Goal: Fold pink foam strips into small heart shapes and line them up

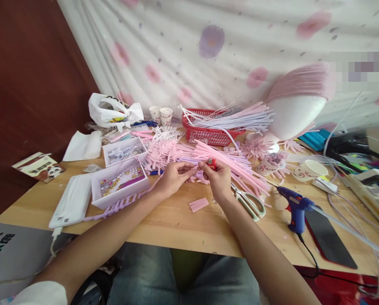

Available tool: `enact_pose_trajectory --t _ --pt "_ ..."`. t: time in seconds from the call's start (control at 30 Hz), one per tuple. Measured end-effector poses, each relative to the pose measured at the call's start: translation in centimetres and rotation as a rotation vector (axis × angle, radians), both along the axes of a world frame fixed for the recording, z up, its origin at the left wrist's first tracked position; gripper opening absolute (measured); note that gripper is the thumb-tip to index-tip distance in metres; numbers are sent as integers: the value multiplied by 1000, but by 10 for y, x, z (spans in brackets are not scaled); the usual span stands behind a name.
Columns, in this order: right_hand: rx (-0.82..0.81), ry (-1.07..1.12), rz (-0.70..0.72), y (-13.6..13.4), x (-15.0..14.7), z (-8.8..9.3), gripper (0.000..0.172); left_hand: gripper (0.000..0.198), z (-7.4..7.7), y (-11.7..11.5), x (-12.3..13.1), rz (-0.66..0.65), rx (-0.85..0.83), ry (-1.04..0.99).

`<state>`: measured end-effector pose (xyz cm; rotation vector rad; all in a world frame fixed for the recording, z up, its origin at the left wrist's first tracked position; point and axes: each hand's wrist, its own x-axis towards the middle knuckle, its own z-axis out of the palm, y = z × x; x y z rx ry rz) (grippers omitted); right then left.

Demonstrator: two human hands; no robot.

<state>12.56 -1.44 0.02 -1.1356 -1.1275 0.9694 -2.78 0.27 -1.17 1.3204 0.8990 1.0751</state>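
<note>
Over the middle of the wooden table, my left hand (176, 178) is closed in a pinch; the small piece at its fingertips is too hidden to name. Close beside it, my right hand (219, 178) is closed around a red lighter (211, 163), and its fingertips nearly meet the left ones. Short flat pink strips (199, 205) lie on the table just below the hands. Long pink fuzzy stems (227, 159) are heaped behind them. Scissors (249, 202) with pale green handles rest to the right of my right wrist.
A blue glue gun (296, 205) and a dark phone (331, 239) lie at right. White boxes of beads (121, 182) and a white power strip (71, 200) are at left. Behind stand a red basket (205, 134) of stems and a white head form (297, 114).
</note>
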Motion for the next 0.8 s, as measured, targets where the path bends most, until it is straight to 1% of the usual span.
enact_pose_trajectory --t 0.13,0.23,0.3,0.4,0.5,0.6,0.7,0.8 --pt "-48 138 -11 6 9 -3 31 36 -1 1 -1 68 43 13" --pt "-75 234 4 8 10 -4 33 37 -2 2 -1 117 42 6" --pt "-79 265 2 7 9 -4 33 39 -2 2 -2 119 35 11" --pt "-52 176 1 5 6 -5 34 44 1 1 -1 93 26 7" --pt "-37 76 47 3 4 -8 38 44 4 0 -1 65 14 -19" --pt "-71 118 69 2 1 -11 41 37 3 1 0 102 -1 -49" --pt "-92 164 88 1 0 -12 43 37 2 2 1 156 -43 -100" --pt "-91 167 95 0 -2 -11 45 36 1 3 1 178 -62 -142"
